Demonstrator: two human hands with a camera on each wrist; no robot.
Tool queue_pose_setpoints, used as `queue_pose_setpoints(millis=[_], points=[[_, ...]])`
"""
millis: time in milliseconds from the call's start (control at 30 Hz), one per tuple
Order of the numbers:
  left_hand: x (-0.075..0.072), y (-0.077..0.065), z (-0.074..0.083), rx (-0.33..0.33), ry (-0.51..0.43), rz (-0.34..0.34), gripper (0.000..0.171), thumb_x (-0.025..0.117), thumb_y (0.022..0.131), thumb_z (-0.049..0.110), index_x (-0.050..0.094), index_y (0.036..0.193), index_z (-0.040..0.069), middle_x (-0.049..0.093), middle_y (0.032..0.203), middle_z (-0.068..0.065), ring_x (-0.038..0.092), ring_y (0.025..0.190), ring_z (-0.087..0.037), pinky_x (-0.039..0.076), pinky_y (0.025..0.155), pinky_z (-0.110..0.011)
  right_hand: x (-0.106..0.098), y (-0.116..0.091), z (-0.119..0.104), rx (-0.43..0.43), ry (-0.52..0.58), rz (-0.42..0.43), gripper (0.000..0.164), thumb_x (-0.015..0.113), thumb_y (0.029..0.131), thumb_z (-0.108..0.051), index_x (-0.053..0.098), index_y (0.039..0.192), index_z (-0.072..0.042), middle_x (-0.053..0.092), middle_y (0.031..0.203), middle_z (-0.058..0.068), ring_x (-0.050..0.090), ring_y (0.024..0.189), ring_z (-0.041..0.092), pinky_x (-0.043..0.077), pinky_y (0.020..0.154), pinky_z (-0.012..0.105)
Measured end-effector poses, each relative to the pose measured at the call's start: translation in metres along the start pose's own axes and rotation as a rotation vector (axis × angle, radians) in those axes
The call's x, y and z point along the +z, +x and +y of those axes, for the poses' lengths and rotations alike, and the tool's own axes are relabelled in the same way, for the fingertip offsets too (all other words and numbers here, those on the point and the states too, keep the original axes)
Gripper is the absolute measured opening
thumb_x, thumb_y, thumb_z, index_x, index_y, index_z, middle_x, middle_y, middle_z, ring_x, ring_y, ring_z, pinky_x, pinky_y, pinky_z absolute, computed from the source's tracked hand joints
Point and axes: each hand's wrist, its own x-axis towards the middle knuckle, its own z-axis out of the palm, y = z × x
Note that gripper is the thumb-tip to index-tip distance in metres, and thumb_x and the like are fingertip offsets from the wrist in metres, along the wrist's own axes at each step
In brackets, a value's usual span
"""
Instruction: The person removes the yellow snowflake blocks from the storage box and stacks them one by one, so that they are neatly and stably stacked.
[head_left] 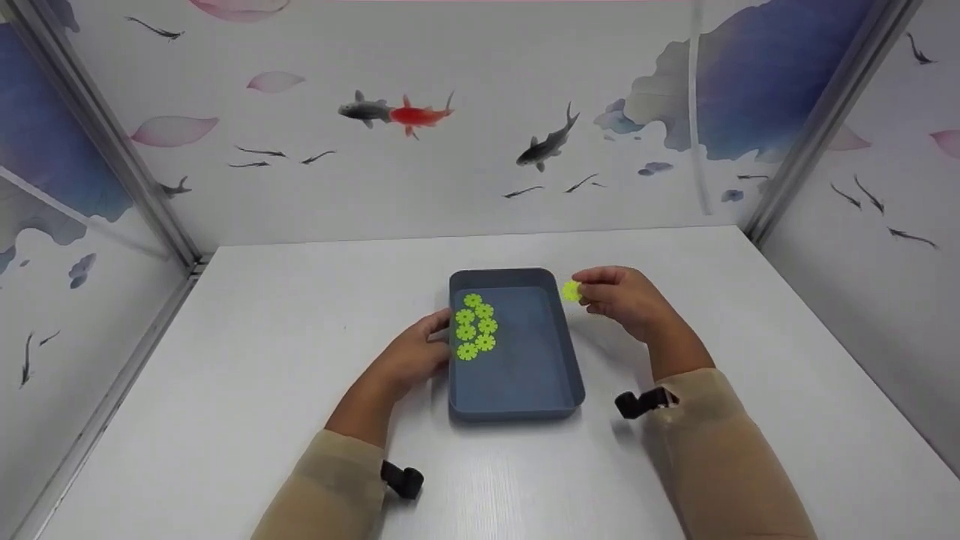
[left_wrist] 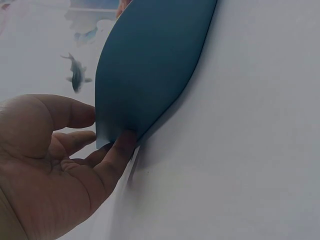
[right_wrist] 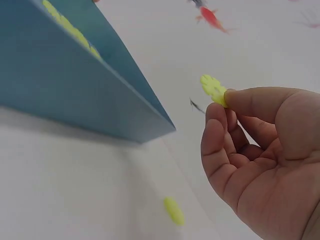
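A blue-grey rectangular tray [head_left: 517, 386] lies on the white table. Several yellow-green, notched snowflake discs [head_left: 466, 351] lie flat in two rough columns along its left side. My left hand [head_left: 416, 352] holds the tray's left wall from outside, fingers and thumb against it; the left wrist view shows fingers [left_wrist: 117, 155] on the wall near its lower edge. To the right of the tray, my right hand [head_left: 619, 300] pinches one more disc [right_wrist: 212, 89] between thumb and fingertips, raised beside the rim. Another yellow-green disc [right_wrist: 173, 210] appears below that hand in the right wrist view.
The white table [head_left: 262, 322] surrounds the tray, with walls bearing painted fish [head_left: 416, 115] and leaves at the back and both sides. Black wrist-strap pieces [head_left: 637, 405] stick out at both sleeves.
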Motion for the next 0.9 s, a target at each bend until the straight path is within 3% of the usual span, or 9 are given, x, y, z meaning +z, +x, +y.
queue_pose_setpoints(millis=[167,367,900], points=[[0.000,-0.002,0.000,0.007,-0.016,-0.011,0.078,0.060,0.098,0.005,0.033,0.170,0.017,0.035,0.175,-0.006,0.055,0.148,-0.029,0.050,0.121,-0.048,-0.015,-0.001,0.011,0.014,0.047,0.041,0.037,0.068,0.104,-0.015,0.067,0.138,-0.001,0.072,0.114,-0.002,0.069,0.098,0.014,0.062,0.088,0.023],[0.001,-0.001,0.000,0.012,-0.006,-0.017,0.077,0.060,0.098,0.006,0.033,0.170,0.016,0.036,0.175,-0.006,0.054,0.149,-0.028,0.050,0.121,-0.048,-0.028,0.001,0.023,0.083,0.059,0.106,0.036,0.067,0.106,-0.019,0.068,0.140,-0.008,0.068,0.124,0.000,0.067,0.106,0.015,0.061,0.093,0.023],[0.001,-0.001,0.002,0.006,-0.012,-0.005,0.078,0.063,0.098,0.007,0.034,0.170,0.018,0.035,0.175,-0.007,0.053,0.151,-0.031,0.049,0.122,-0.048,-0.039,0.008,0.041,0.194,-0.091,0.204,0.035,0.067,0.106,-0.027,0.070,0.139,-0.015,0.065,0.136,0.007,0.064,0.109,0.018,0.058,0.088,0.023]])
